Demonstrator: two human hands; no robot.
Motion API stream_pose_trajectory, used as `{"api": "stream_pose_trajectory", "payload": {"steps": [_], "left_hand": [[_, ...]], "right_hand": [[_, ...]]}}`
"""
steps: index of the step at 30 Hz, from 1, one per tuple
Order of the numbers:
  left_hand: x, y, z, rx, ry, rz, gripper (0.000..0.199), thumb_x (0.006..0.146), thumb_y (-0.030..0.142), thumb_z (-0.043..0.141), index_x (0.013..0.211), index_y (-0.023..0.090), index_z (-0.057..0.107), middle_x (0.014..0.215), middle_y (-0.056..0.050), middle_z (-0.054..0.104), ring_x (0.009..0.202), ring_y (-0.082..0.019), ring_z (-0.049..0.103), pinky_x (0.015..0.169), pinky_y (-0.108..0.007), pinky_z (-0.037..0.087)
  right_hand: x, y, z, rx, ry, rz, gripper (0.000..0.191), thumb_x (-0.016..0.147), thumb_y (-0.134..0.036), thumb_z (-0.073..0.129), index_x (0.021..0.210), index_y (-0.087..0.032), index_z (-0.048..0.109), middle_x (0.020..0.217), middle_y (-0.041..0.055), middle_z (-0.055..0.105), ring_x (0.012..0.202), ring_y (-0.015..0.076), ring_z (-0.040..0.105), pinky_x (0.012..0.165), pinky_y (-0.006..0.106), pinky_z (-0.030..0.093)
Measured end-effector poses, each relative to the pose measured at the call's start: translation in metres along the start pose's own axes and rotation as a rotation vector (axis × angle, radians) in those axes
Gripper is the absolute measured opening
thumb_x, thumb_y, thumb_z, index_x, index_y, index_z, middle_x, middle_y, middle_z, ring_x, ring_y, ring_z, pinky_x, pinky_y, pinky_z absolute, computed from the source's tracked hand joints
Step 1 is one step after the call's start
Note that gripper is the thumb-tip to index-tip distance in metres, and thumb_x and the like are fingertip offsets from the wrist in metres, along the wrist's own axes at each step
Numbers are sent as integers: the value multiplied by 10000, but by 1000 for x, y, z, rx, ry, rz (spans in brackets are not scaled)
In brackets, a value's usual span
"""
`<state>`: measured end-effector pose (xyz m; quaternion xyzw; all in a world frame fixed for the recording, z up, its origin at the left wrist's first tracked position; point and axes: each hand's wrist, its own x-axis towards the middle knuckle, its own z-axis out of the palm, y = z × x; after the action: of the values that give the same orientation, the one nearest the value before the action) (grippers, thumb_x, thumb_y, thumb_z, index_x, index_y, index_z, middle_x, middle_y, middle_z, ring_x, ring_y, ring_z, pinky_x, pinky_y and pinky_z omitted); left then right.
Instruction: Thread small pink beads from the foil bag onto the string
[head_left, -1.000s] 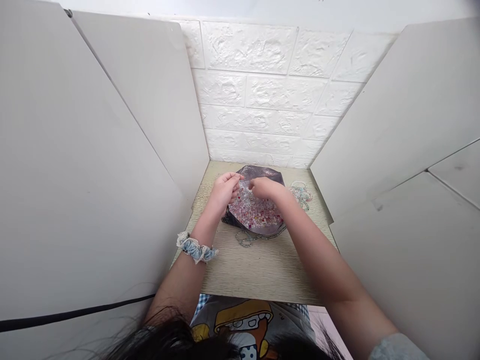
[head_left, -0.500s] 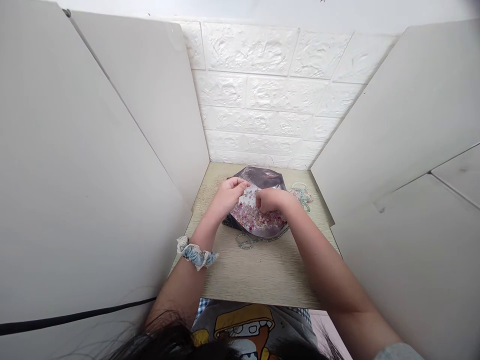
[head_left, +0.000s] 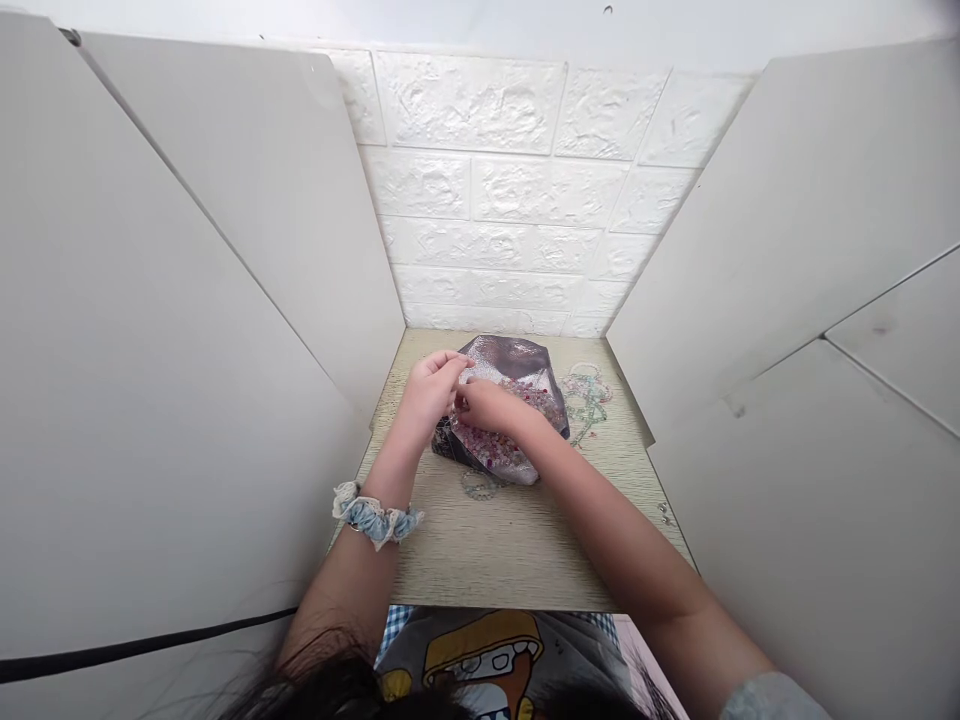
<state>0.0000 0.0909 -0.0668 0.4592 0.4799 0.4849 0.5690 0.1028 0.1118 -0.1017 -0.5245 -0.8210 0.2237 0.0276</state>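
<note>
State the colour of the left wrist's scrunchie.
The scrunchie is pale blue with cream lace edging, shown in the head view.

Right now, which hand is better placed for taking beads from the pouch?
The right hand, I judge: it reaches over the beads in the shiny dark pouch, while the left hand sits nearer its edge.

The lone head camera looks forward and down past the shirt (head_left: 495, 665) (hair (head_left: 337, 695) fringes the bottom edge) onto the left hand (head_left: 427, 395), right hand (head_left: 487, 407) and counter (head_left: 510, 550), fairly close.
</note>
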Motion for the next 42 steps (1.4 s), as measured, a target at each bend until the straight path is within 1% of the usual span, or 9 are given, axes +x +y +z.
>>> {"api": "stream_pose_trajectory", "payload": {"steps": [3, 5, 7, 10, 14, 18, 26, 33, 42], "left_hand": [[0, 2, -4, -119, 72, 101, 79, 673, 229, 493, 683, 151, 496, 404, 100, 197, 311, -14, 137, 305, -136, 96], [-1, 5, -7, -200, 113, 182, 75, 677, 230, 488, 690, 157, 484, 412, 100, 187, 314, -15, 124, 304, -139, 89], [-2, 7, -8, -246, 131, 243, 76, 681, 232, 490, 692, 158, 480, 416, 100, 178, 316, -16, 117, 305, -144, 86], [-3, 9, -8, -266, 145, 275, 76, 683, 231, 491, 690, 156, 479, 417, 99, 176, 318, -17, 112, 304, -149, 85], [-3, 8, -5, -256, 151, 248, 72, 681, 227, 478, 683, 155, 472, 419, 98, 187, 318, -19, 119, 303, -150, 84], [-3, 6, -3, -240, 150, 243, 73, 676, 222, 481, 681, 150, 471, 423, 98, 194, 322, -16, 125, 306, -145, 90], [-1, 2, -2, -178, 110, 205, 86, 673, 236, 486, 682, 151, 485, 419, 96, 200, 321, -17, 138, 309, -139, 94], [-1, 1, 2, -159, 68, 175, 79, 671, 229, 491, 672, 151, 490, 418, 96, 204, 321, -17, 139, 309, -137, 98], [-1, 0, 0, -193, 5, 141, 89, 673, 238, 509, 672, 148, 506, 424, 92, 198, 318, -14, 145, 305, -134, 98]], "right_hand": [[-5, 5, -5, -7, -63, 108, 122, 615, -43, 514, 540, -138, 518, 551, 66, 536, 590, 165, 522, 582, 292, 402], [-7, 6, -8, -5, -44, 135, 116, 602, -42, 527, 533, -134, 512, 538, 72, 524, 593, 177, 524, 589, 312, 408], [-6, 4, -8, 4, 22, 110, 41, 659, -106, 505, 668, -124, 541, 693, 112, 562, 694, 197, 534, 638, 325, 415], [-1, -4, 1, 18, 125, 14, 215, 736, -216, 447, 925, -127, 501, 988, 144, 514, 906, 222, 486, 748, 336, 402], [7, -10, 17, -54, 125, -134, 292, 740, -105, 346, 1003, -134, 470, 1055, 127, 474, 944, 214, 452, 774, 338, 393], [7, -12, 20, -115, 67, -175, 300, 717, -57, 318, 949, -123, 496, 1018, 125, 480, 890, 206, 466, 718, 307, 410], [-3, -14, 1, -128, -253, -188, 191, 697, -114, 414, 818, -134, 560, 925, 86, 533, 660, 126, 499, 554, 243, 389], [-8, 23, -22, -107, -292, 45, 239, 607, -115, 542, 823, -195, 608, 835, 16, 610, 666, 127, 541, 514, 204, 372], [-13, 50, -41, -141, -113, 362, 256, 721, -106, 450, 931, -106, 598, 1009, 175, 564, 897, 255, 539, 713, 318, 428]]}}
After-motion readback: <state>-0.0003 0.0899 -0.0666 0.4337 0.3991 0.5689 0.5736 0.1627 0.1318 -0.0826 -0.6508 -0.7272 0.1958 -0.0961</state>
